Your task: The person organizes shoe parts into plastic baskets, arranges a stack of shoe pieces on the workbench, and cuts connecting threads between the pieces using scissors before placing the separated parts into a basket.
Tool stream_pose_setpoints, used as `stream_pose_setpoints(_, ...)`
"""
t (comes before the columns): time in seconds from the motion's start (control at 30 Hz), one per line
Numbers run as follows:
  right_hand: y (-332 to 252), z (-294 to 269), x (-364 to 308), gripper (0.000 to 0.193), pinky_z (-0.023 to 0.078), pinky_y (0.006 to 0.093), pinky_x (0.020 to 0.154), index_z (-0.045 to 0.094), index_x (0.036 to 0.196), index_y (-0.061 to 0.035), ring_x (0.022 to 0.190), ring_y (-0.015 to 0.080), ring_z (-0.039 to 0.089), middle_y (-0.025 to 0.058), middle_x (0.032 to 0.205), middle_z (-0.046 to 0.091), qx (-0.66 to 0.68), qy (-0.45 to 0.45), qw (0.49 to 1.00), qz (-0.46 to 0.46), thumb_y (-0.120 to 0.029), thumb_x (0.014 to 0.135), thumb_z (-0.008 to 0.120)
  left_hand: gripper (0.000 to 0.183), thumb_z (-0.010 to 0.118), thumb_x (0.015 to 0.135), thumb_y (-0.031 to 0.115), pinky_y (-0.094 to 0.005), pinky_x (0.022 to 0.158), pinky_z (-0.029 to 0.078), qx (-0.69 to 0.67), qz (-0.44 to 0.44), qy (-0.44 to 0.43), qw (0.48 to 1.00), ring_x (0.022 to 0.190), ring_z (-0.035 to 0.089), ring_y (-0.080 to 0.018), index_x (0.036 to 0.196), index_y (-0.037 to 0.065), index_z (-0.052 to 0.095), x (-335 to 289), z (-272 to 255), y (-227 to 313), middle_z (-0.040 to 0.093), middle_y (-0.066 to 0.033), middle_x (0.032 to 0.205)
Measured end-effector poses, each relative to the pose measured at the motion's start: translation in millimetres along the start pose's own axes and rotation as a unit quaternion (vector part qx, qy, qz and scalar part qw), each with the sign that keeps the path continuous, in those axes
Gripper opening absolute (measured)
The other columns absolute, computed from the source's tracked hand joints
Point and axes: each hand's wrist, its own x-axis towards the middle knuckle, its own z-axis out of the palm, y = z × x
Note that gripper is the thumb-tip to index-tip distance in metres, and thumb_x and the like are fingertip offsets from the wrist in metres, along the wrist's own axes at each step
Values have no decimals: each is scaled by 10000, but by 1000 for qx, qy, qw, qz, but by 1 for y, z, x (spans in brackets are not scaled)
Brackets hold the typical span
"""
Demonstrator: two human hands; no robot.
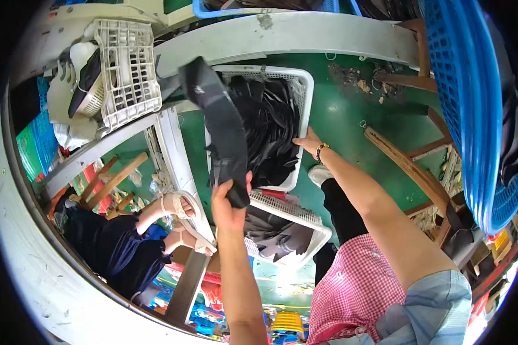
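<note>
My left hand (230, 205) is closed around the lower end of a long, curved stack of black flat pieces (221, 112), held up over a white plastic basket (308, 95). The stack hides part of the basket's left side. Many similar black pieces (273, 123) lie loosely in that basket, which stands on the green floor. At its right rim is my right hand (309, 142), with the fingers gripping the edge. Just below stands a second white basket (322, 233) with dark grey flat pieces (279, 233) inside.
A pale beam (305, 35) crosses above the baskets. Tall blue baskets (472, 115) stand at right, near wooden stool legs (406, 161). A white crate (129, 75) sits upper left. Another person's sandalled feet (181, 207) are at left. Scraps (360, 80) litter the floor.
</note>
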Motion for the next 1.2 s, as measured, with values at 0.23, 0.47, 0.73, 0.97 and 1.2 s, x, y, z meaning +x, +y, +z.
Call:
stream_pose_setpoints(0.23,-7,-58,-150,240,472,440,629,614,705,-21,676,323,606,196,754,621,-324,-131,929,-119,-228,702,493,536,526,891,260,-443,1035,363,-143,-250,-108,952,1171,465,-367,1217,-136,370,101,-29,-30,484,-288,1206)
stream_pose_setpoints(0.47,4,-94,-318,203,494,451,705,648,822,-42,786,363,636,206,826,644,-236,-80,967,-55,-152,744,497,457,591,741,91,-365,657,496,483,67,-111,866,843,546,-241,1149,13,402,3,-76,-71,532,-148,954)
stream_pose_setpoints(0.73,78,-210,-521,323,489,366,816,642,1017,-104,918,266,630,101,960,667,-111,67,988,-81,-232,727,583,483,572,844,224,-389,683,475,704,198,-422,535,735,573,-319,1227,-44,450,-147,-158,-159,600,-204,819)
stream_pose_setpoints(0.97,231,-270,-739,334,503,347,747,668,1004,-112,834,230,647,95,886,678,-55,192,980,23,-221,698,590,425,587,845,177,-375,732,480,706,-63,-447,546,810,569,-249,1211,-6,475,-208,-208,-207,616,-109,894)
stream_pose_setpoints(1.2,347,-264,-849,300,510,329,737,698,969,-152,808,195,655,77,874,689,235,314,906,161,-230,688,628,390,635,781,271,-406,860,449,799,373,-436,181,967,590,-309,1110,66,594,-395,-22,-244,615,-196,1054)
